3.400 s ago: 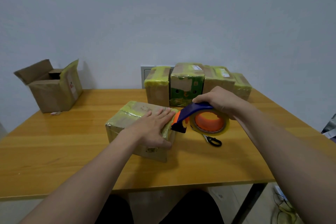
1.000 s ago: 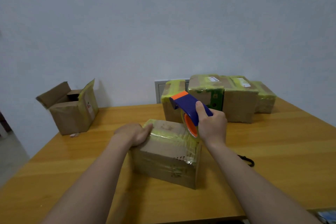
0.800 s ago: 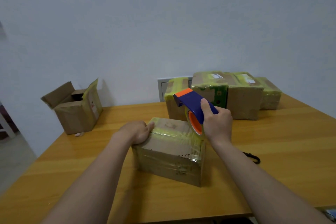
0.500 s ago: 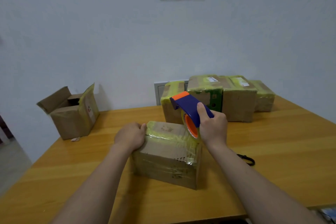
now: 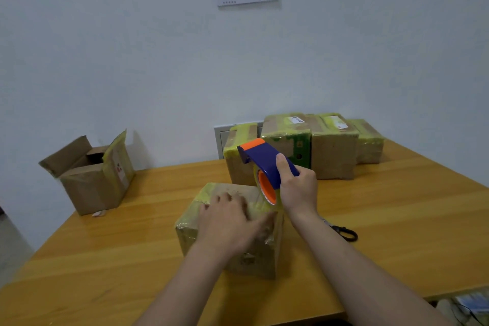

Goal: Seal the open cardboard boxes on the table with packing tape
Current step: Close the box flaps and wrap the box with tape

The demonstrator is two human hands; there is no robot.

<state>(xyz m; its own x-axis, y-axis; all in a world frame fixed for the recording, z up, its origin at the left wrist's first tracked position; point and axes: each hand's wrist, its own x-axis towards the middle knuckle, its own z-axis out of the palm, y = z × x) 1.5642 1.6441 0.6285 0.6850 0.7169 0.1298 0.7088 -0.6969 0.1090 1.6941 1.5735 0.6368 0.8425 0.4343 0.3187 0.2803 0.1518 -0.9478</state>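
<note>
My left hand (image 5: pixel 227 222) has moved from the taped box's (image 5: pixel 228 190) left edge onto its top, fingers flat; my right hand (image 5: pixel 299 188) still grips the tape dispenser (image 5: pixel 264 164).

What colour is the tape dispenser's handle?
Dark blue, orange at the tip; the tape dispenser shows best in the head view.

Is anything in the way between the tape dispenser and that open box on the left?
Nothing visible: only bare table lies between the dispenser in the right hand and the open box.
</note>
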